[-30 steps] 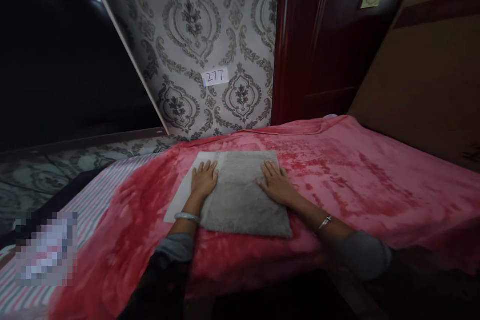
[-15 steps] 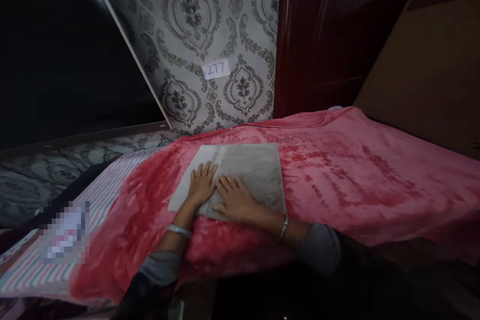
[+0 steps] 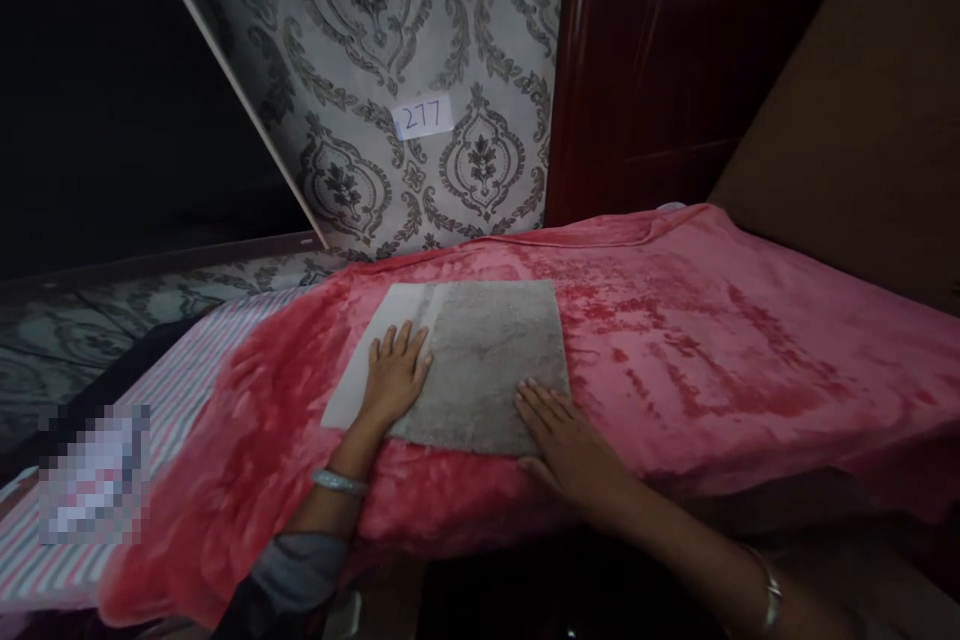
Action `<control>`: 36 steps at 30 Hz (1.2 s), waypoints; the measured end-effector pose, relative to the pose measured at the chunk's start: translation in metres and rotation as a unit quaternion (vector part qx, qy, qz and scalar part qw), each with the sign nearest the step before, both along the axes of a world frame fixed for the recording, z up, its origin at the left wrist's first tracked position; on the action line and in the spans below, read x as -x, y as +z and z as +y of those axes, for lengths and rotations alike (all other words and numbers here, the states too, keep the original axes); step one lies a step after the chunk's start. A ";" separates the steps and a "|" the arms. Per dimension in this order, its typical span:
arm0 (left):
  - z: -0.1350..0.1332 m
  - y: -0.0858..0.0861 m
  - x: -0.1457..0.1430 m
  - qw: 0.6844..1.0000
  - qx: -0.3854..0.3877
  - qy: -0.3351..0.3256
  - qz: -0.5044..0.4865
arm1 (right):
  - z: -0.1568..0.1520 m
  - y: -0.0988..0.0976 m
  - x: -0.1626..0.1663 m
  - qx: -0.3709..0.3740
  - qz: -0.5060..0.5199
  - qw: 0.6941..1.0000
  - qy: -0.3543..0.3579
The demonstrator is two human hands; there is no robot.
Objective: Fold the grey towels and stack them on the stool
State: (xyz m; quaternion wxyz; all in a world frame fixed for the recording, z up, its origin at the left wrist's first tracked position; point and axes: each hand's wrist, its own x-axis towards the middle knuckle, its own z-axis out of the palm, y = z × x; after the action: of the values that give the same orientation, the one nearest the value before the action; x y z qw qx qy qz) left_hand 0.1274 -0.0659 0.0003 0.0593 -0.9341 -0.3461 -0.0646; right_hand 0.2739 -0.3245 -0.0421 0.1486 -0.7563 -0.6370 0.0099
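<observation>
A grey cloth (image 3: 487, 360) with a white band along its left side lies flat on a pink and red plush blanket (image 3: 675, 340). My left hand (image 3: 394, 372) rests on the cloth's left part, palm down with the fingers spread, near where white meets grey. Over the lower right corner of the cloth lies my right hand (image 3: 566, 440), its fingers stretched out and the thumb apart. Neither hand grasps anything.
Beneath the blanket at left a striped sheet (image 3: 165, 390) shows. A large dark screen (image 3: 135, 100) stands at the back left. Patterned wallpaper (image 3: 360, 50) bears a paper label (image 3: 424, 117) reading 277. Behind are a dark red panel (image 3: 660, 70) and a brown board (image 3: 862, 120).
My right hand has slid right across the cloth, from beside my left hand to the lower right corner. My left hand stays on the left part. The view has shifted slightly.
</observation>
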 end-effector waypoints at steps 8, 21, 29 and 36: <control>-0.001 -0.002 0.001 1.000 0.004 0.009 -0.018 | 0.052 0.094 -0.033 -0.009 0.050 0.998 0.044; 0.003 0.008 0.003 1.000 0.014 0.009 -0.011 | 0.209 0.056 -0.038 0.010 -0.005 1.000 0.015; 0.054 0.036 -0.050 0.998 0.063 0.021 0.003 | 0.211 0.051 -0.041 0.012 -0.009 1.000 0.002; 0.059 0.010 -0.055 0.996 0.072 0.048 0.011 | 0.207 0.050 -0.049 0.007 0.000 1.000 -0.007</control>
State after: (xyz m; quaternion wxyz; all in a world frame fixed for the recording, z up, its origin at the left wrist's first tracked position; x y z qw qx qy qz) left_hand 0.1822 -0.0066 0.0101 -0.0010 -0.9189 -0.3937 -0.0263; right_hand 0.3233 -0.1173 0.0078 0.1429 -0.7621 -0.6314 0.0131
